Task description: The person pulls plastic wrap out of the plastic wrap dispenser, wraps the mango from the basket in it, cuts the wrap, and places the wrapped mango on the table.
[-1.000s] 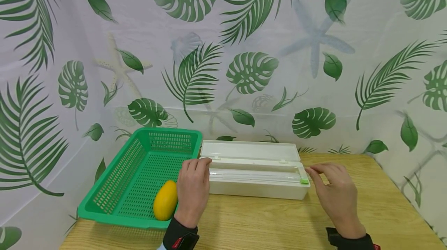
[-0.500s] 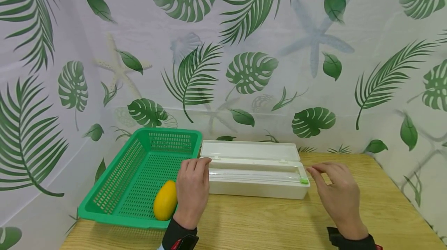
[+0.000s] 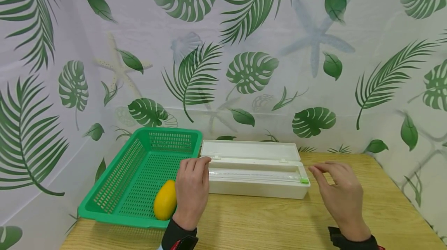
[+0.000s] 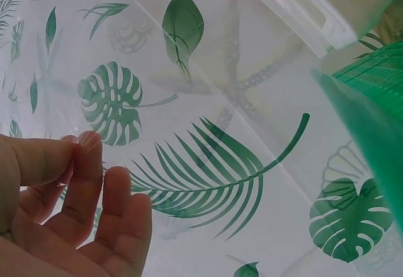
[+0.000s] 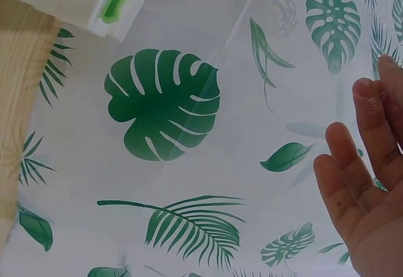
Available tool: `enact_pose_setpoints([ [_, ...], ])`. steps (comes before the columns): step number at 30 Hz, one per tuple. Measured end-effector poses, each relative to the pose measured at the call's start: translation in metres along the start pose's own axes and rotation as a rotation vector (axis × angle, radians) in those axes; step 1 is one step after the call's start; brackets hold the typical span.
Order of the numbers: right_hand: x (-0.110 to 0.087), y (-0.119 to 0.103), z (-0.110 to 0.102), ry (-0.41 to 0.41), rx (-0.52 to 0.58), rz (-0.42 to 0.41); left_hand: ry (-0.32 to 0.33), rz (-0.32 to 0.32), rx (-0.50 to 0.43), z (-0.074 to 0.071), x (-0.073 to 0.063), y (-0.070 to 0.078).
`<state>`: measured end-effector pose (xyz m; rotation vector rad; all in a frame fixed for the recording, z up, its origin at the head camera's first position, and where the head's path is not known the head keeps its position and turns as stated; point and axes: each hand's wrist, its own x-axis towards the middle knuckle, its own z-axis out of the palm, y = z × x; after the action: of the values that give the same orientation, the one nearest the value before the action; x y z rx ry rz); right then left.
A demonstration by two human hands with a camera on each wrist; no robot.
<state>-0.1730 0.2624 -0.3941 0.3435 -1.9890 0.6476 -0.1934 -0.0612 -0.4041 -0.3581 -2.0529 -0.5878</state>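
Observation:
A long white cling film dispenser (image 3: 255,189) stands with its lid (image 3: 251,150) raised, a clear roll of film (image 3: 255,175) inside and a green slider (image 3: 304,181) at its right end. My left hand (image 3: 193,192) is over the dispenser's left end, thumb and forefinger pinching what looks like the edge of the clear cling film. Just off the right end, my right hand (image 3: 341,197) pinches likewise, with a faint clear crease at its fingertips (image 5: 371,94) in the right wrist view. The sheet between the hands is almost invisible.
To the left is a green perforated basket (image 3: 115,219), with a yellow melon-like fruit (image 3: 165,200) lying in its near right corner, close beside my left wrist. Wooden tabletop (image 3: 255,223) runs in front of the dispenser. A leaf-patterned cloth (image 3: 251,122) hangs behind.
My right hand has drifted slightly right, away from the dispenser's end. My left hand has edged a little left, so the two are farther apart. Dispenser, basket and fruit stay put.

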Motion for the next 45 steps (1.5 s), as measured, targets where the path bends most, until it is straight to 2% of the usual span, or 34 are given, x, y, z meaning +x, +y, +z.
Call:
enact_pose_setpoints([
  [8,0.0,-0.001,-0.004,-0.011,0.004,0.016,0.013,0.004,-0.005,-0.003,0.001,0.002],
  [17,0.001,-0.004,-0.005,0.033,0.023,-0.001,0.021,0.01,-0.015,-0.007,0.003,0.004],
  [21,0.001,-0.004,-0.008,-0.013,-0.003,0.022,0.026,0.011,-0.019,-0.008,0.003,0.004],
  [34,0.004,-0.01,-0.014,-0.018,-0.015,0.026,0.051,0.028,-0.047,-0.012,0.004,0.005],
  [41,0.006,-0.01,-0.012,0.08,0.045,-0.024,0.064,0.034,-0.059,-0.016,0.006,0.007],
  [45,0.006,-0.01,-0.012,0.096,0.056,-0.025,0.07,0.036,-0.061,-0.017,0.006,0.008],
])
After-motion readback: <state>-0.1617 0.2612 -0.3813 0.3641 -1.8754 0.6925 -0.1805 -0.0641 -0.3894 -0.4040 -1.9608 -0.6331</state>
